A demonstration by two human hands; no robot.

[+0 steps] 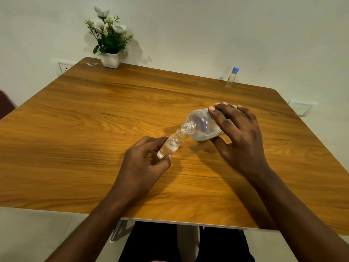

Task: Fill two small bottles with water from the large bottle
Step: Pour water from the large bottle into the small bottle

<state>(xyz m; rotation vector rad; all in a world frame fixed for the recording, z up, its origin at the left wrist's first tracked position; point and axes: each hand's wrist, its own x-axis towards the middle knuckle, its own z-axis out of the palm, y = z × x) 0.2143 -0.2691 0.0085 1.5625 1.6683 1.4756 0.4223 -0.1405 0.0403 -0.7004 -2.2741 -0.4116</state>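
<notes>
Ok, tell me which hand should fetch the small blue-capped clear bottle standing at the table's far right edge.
Right, probably: the right hand is on that side, nearer the small blue-capped clear bottle; the left hand would cross over the tilted large clear bottle.

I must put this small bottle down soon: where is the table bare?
The left half of the table is bare, from the pot to the near edge. So is the far middle, between pot and capped bottle. Crowded: centre-right, where the left hand holds the small bottle at the large bottle in the right hand.
</notes>
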